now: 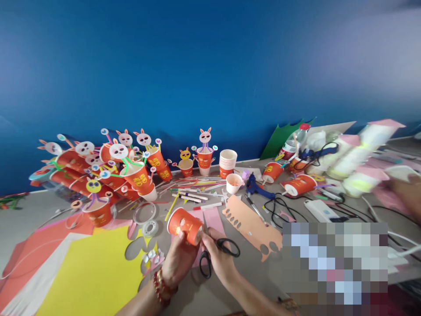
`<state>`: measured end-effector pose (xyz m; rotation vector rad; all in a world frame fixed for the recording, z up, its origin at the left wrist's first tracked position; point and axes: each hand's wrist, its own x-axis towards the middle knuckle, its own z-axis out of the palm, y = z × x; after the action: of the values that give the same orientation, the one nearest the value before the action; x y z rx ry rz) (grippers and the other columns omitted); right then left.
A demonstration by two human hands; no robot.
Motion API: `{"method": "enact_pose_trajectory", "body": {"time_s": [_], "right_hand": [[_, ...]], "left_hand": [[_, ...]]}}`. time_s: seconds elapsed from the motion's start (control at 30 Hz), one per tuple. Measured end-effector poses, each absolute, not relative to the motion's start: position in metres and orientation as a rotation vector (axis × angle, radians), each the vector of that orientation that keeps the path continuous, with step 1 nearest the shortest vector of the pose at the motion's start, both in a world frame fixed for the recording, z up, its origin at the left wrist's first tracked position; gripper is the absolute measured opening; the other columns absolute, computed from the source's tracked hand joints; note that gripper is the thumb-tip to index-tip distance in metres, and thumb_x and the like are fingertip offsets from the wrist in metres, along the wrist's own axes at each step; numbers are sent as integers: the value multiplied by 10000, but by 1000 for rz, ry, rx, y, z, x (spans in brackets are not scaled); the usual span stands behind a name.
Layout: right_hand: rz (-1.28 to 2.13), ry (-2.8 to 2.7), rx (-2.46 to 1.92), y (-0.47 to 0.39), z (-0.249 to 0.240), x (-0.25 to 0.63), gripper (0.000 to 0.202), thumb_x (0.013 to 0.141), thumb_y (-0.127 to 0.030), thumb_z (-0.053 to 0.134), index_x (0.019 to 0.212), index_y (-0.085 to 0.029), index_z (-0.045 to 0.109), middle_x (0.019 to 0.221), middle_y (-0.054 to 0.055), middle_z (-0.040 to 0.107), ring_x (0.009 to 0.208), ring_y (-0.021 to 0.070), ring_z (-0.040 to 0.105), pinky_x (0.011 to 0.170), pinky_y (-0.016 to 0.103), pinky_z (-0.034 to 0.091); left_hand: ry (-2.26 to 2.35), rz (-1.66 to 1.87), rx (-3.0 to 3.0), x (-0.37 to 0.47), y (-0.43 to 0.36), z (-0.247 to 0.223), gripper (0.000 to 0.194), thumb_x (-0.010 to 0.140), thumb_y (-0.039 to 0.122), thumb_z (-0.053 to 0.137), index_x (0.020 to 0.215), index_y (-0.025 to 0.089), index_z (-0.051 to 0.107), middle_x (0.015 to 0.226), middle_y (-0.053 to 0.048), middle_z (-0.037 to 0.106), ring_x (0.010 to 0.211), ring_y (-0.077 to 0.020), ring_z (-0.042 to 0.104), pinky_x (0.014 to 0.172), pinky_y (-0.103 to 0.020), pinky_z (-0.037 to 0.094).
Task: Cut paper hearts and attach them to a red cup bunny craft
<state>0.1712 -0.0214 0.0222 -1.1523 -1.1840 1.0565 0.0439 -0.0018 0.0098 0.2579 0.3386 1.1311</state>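
My left hand [180,260], a beaded bracelet at its wrist, is closed around a red paper cup [184,223] with gold print. The cup lies tilted on its side, its base turned to the right. In my right hand [221,260] is a pair of scissors [231,248] with black handles. The fingers of that hand touch the cup's base end, and the blades there are mostly hidden. Below the cup lies pink paper [214,219]. A peach paper sheet with cut-out holes [251,221] is to the right of my hands.
Decorated red cups with rabbit faces [136,177] crowd the left. Yellow paper [88,272] covers the front left, near a tape roll [150,228]. Stacked cups [227,162], pens [189,197] and a blue glue gun [259,188] stand or lie behind. Another person's hand [403,193] shows far right.
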Motion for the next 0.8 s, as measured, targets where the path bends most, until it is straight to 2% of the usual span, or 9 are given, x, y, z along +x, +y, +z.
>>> {"method": "enact_pose_trajectory", "body": {"time_s": [0.1,0.2,0.33,0.47,0.6,0.73,0.8], "right_hand": [[1106,-1127,-1157,-20,20,171,357,926,-367,516,611,-204,483,557,-50,414,531,120,391,505,232,323],[1019,-1239,-1175,-20,23,174,382,939,-387,516,608,-204,460,581,-47,413,551,119,398,530,229,338],[897,-1369,-1184,-22,27,177,384,972,-371,478,626,-205,494,574,-46,431,534,120,415,536,230,356],[683,-1558,-1176,-21,23,180,321,979,-302,469,685,-205,552,628,-17,529,582,140,490,590,246,389],[417,-1689,-1135,-17,24,184,290,954,-229,480,665,-210,502,628,-5,537,583,148,483,578,261,367],[151,-1848,-990,-12,32,189,284,914,-94,459,655,-210,460,598,-8,533,572,148,474,630,283,373],[128,-1870,-950,-11,33,190,282,908,-83,460,655,-208,462,591,-10,532,571,147,475,654,292,381]], "left_hand": [[360,1145,303,43,0,9,224,829,289,743,1011,158,741,1101,-89,751,1016,-209,686,947,-316,498],[396,1125,327,43,1,9,274,829,315,742,1039,139,728,1091,-102,748,1023,-216,680,978,-334,477],[437,1122,334,44,1,11,275,814,325,755,1015,140,722,1049,-88,748,994,-209,675,995,-339,461],[469,1127,375,46,1,15,269,818,345,745,991,142,711,949,-71,733,888,-190,668,927,-330,487],[519,1157,433,46,1,19,281,811,344,749,1002,146,695,942,-70,720,866,-193,662,856,-323,508],[581,1181,445,44,2,21,284,779,317,781,991,151,689,994,-73,726,932,-211,667,928,-349,493],[591,1186,443,44,3,22,279,768,294,791,987,157,684,984,-67,728,923,-206,670,934,-351,491]]}}
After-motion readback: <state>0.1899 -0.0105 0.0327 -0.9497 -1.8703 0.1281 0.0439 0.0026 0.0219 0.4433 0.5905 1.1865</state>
